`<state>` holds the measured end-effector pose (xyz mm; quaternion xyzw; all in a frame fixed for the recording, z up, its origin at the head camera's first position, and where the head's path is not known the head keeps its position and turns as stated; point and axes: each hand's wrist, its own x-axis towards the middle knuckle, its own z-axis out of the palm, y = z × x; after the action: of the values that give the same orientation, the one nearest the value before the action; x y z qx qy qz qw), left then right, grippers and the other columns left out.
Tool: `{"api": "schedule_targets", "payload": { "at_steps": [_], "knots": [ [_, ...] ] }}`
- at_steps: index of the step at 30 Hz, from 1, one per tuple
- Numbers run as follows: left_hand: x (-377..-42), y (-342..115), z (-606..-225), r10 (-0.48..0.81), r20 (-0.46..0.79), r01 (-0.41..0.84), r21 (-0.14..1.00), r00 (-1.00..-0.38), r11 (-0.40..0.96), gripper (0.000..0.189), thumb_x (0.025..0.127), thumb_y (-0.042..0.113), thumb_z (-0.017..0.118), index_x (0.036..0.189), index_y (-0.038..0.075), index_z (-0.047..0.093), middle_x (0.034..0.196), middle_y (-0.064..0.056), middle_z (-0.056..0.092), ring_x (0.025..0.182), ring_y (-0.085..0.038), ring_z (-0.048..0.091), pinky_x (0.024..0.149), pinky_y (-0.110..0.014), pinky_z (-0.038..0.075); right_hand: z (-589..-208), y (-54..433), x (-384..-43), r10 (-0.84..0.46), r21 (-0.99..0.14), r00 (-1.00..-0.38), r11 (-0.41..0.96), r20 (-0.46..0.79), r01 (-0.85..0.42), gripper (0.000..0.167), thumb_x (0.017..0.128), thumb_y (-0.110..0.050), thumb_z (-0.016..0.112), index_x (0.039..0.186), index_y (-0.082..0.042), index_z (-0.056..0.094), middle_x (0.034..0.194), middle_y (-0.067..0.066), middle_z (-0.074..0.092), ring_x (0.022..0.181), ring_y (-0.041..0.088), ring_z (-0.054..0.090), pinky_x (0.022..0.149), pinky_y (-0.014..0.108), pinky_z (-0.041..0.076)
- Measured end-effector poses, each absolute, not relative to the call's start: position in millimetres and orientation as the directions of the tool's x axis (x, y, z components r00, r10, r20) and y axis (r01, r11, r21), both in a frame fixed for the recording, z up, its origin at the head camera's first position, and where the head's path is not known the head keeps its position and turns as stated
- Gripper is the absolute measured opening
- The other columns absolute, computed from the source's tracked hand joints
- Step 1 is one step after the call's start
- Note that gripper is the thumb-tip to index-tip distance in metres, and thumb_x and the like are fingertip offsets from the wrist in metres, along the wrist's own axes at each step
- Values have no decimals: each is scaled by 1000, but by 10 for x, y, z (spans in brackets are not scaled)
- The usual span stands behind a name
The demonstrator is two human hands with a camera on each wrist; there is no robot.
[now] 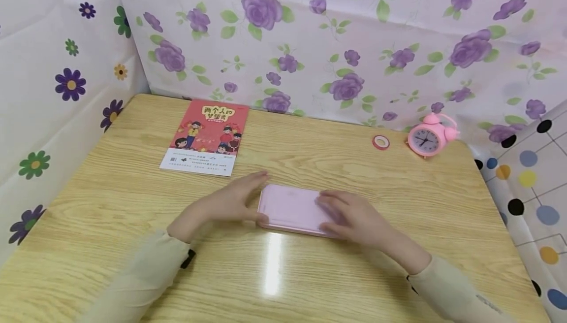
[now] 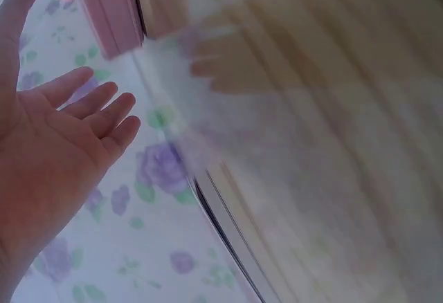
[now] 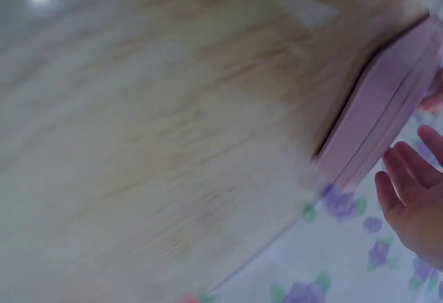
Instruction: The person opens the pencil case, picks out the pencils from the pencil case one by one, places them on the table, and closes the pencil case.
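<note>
A flat, rectangular pink case (image 1: 290,207) with rounded corners lies on the wooden table in front of me. A seam runs along its side in the right wrist view. My left hand (image 1: 232,199) is at its left end, thumb by the near corner and fingers spread past the far corner. In the left wrist view that hand's fingers look nearly straight and apart from the case (image 2: 114,12). Over the right end lies my right hand (image 1: 354,217), somewhat blurred, fingers on top and thumb towards the near edge. Its fingers look loosely extended beside the case in the right wrist view.
A red and white book (image 1: 205,138) lies at the back left of the table (image 1: 310,283). At the back right are a small red tape roll (image 1: 381,142) and a pink alarm clock (image 1: 426,138). Flowered cloth (image 1: 319,42) hangs behind the table.
</note>
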<state>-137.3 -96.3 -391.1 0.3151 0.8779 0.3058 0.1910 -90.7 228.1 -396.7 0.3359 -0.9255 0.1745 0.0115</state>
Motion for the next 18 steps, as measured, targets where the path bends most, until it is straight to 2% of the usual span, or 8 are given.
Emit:
{"api": "schedule_targets", "payload": {
  "at_steps": [4,9,14,18],
  "knots": [
    [-1327,-756,-3903,716,-162,503,607,-679,615,108,69,48,78,148,4,19,155,-11,16,142,-27,15,115,-43,13,-3991,2121,-887,-681,-204,-726,700,99,-684,64,83,-54,61,133,-14,53,140,6,47,126,25,46,103,44,38],
    [-1305,-592,-3886,749,-148,580,543,-645,607,110,65,42,82,147,1,22,152,-15,23,139,-30,21,114,-43,18,-3939,1992,-864,-733,-91,-675,669,86,-738,67,83,-51,62,132,-6,52,138,13,47,126,31,46,99,44,42],
    [-1297,-498,-3883,733,-163,620,433,-660,654,104,64,34,81,145,-1,26,148,-16,32,136,-29,29,112,-39,25,-3893,1852,-855,-787,65,-608,615,106,-785,63,81,-42,64,123,5,56,123,25,57,112,34,57,83,40,54],
    [-1292,-449,-3866,721,-170,632,375,-672,678,102,62,33,79,144,-1,29,145,-15,36,133,-29,34,110,-37,29,-3901,1730,-837,-813,201,-578,578,66,-791,62,78,-35,61,120,11,55,113,32,59,100,40,62,73,39,57]
  ]
}}
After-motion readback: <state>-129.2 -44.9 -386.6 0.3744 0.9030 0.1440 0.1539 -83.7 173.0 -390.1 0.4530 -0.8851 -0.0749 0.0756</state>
